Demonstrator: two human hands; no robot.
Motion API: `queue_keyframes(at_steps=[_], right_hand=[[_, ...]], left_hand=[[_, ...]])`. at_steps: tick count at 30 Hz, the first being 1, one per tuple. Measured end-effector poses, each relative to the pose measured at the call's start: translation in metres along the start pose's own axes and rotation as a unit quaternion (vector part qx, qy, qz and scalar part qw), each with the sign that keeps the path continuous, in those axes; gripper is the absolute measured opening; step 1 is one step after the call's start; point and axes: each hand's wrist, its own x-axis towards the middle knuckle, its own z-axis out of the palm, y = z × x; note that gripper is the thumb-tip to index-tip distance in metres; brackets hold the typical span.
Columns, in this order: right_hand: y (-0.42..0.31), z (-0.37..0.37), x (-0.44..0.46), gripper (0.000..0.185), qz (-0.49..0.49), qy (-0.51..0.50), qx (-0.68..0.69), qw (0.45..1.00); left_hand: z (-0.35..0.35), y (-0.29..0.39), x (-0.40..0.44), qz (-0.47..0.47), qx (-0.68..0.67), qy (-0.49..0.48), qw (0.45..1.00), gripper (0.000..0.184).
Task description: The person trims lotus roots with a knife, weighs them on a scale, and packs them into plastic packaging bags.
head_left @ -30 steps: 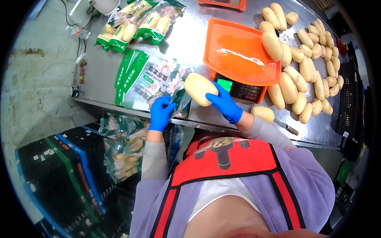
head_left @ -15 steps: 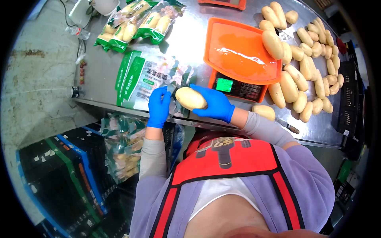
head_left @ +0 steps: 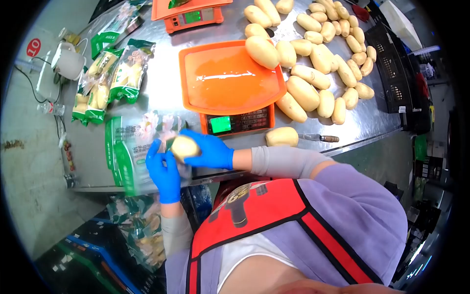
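Observation:
My right hand (head_left: 210, 151), in a blue glove, grips a pale lotus root segment (head_left: 184, 148) by one end. The segment's other end points at the mouth of a green-and-white printed plastic bag (head_left: 142, 159) near the table's front edge. Beside it, my left hand (head_left: 164, 171), also gloved in blue, has its fingers closed on the bag's edge. The flat bag lies with others under it, and the hands partly cover it. Whether the segment's tip is inside the bag I cannot tell.
An orange scale (head_left: 230, 81) holds one large segment (head_left: 262, 52). Many lotus roots (head_left: 320, 59) lie to its right. A knife (head_left: 318, 138) rests by a single segment (head_left: 282, 136). Filled bags (head_left: 128, 71) lie left; a black crate (head_left: 391, 68) stands right; more packed bags (head_left: 142, 230) lie below the table.
The camera view has turned and shifted, so the table's things appear further left. My right hand has brought the lotus root closer to my left hand and the bag.

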Motion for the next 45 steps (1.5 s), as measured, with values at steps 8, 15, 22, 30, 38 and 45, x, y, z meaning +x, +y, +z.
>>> queue_keyframes(at_steps=[8, 15, 22, 30, 38, 45], right_hand=[[-0.005, -0.009, 0.006, 0.06, -0.185, -0.093, -0.304, 0.93], [0.005, 0.007, 0.004, 0.038, 0.122, -0.066, 0.365, 0.921], [0.03, 0.006, -0.004, 0.036, -0.024, -0.318, 0.212, 0.924], [-0.013, 0.02, 0.014, 0.062, -0.034, -0.243, 0.336, 0.91], [-0.022, 0.014, 0.036, 0.049, -0.084, -0.152, 0.081, 0.982], [0.021, 0.023, 0.065, 0.054, 0.08, -0.251, 0.541, 0.798]], left_hand=[[0.001, 0.054, 0.015, 0.14, -0.014, -0.052, 0.989, 0.013], [-0.002, 0.07, 0.017, 0.154, 0.021, -0.066, 0.986, 0.011], [0.018, 0.088, 0.006, 0.209, -0.056, -0.178, 0.96, 0.01], [0.021, 0.094, -0.001, 0.237, -0.075, -0.196, 0.949, 0.011], [-0.027, 0.012, -0.012, -0.239, -0.178, 0.311, 0.903, 0.029], [-0.002, -0.016, -0.033, -0.351, -0.355, -0.049, 0.865, 0.016]])
